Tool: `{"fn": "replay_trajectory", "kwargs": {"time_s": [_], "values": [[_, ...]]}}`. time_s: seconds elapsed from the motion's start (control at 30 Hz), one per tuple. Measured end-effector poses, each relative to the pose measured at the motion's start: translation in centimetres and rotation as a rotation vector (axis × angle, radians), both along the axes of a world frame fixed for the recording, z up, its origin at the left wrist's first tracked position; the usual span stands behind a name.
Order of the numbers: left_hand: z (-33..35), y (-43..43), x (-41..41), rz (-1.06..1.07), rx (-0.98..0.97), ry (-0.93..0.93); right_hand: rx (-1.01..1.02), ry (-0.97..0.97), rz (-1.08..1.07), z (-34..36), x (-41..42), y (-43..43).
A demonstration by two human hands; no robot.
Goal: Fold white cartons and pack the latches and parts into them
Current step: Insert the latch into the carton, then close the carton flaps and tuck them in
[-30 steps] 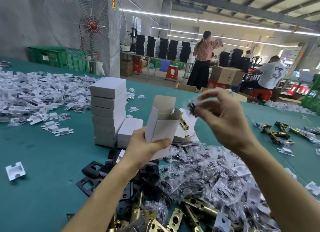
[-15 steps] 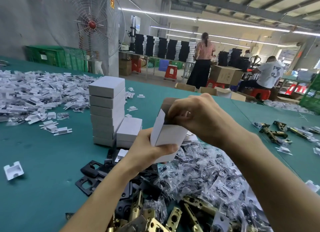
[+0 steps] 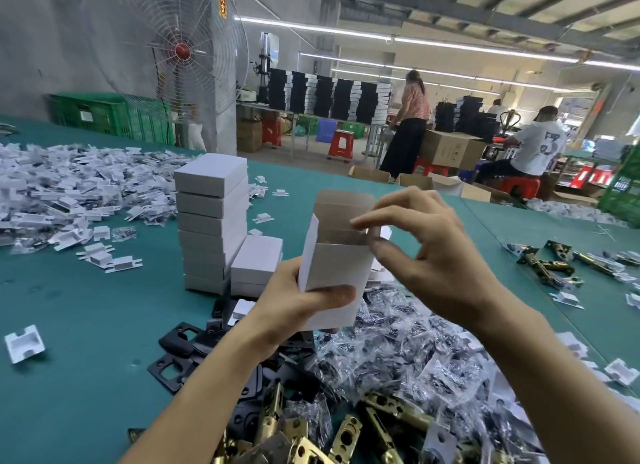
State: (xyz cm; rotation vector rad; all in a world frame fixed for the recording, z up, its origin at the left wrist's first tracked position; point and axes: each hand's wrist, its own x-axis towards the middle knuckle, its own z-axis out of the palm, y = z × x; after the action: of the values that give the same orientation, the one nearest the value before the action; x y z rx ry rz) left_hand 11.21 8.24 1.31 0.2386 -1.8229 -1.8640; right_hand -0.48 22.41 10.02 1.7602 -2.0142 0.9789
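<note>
White carton [image 3: 332, 269]: was held upright betw. both hands, top open, lid flap raised at the far side.
L hand [image 3: 294, 311]: was wrapped round carton's lower half, thumb laid across the front.
R hand [image 3: 433, 255]: thumb & forefinger were pinched on the side flap at carton's top R corner; other fingers spread.
Bagged parts [image 3: 415, 352]: were heaped under R wrist.
Brass latches [image 3: 346, 436]: were piled betw. the forearms, nearer than both hands.
Black plates [image 3: 173, 366]: were strewn below L hand.
Closed cartons [image 3: 211, 221]: were stacked just L of L hand, further off.

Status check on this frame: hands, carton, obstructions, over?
Left hand grips white carton upright, top flap open. Right hand at its side flap, pinch unclear. Bagged parts piled beneath, nothing blocking the mouth.
</note>
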Motion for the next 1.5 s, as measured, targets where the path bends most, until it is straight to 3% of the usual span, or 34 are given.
{"fn": "replay_trajectory", "kwargs": {"time_s": [0.1,0.2,0.6,0.77,0.97,1.13,1.27,1.5], "values": [[0.2,0.1,0.2,-0.065,0.01,0.006,-0.08,-0.142,0.045,-1.3,-0.5,1.0],[0.1,0.3,0.2,-0.117,0.053,0.01,0.029,-0.195,0.064,-2.6,-0.4,1.3],[-0.4,0.8,-0.5,-0.117,-0.181,-0.017,0.257,-0.464,0.143,-3.2,-0.5,0.5],[-0.3,0.8,-0.1,-0.163,0.011,-0.043,-0.12,-0.717,0.294,-4.9,-0.9,1.2],[-0.5,1.3,-0.3,-0.248,0.015,-0.146,-0.404,-0.95,0.286,-8.0,-1.6,1.5],[-1.8,1.4,-1.3,-0.101,-0.275,-0.209,-0.281,-0.85,0.155,-9.7,-2.3,1.7],[-1.9,0.6,-1.3,0.023,-0.25,-0.081,-0.201,-0.807,0.162,-10.1,-2.6,2.0],[-2.5,0.6,-1.3,0.119,-0.278,0.129,-0.277,-0.852,0.18,-11.0,-3.0,2.7]]}}
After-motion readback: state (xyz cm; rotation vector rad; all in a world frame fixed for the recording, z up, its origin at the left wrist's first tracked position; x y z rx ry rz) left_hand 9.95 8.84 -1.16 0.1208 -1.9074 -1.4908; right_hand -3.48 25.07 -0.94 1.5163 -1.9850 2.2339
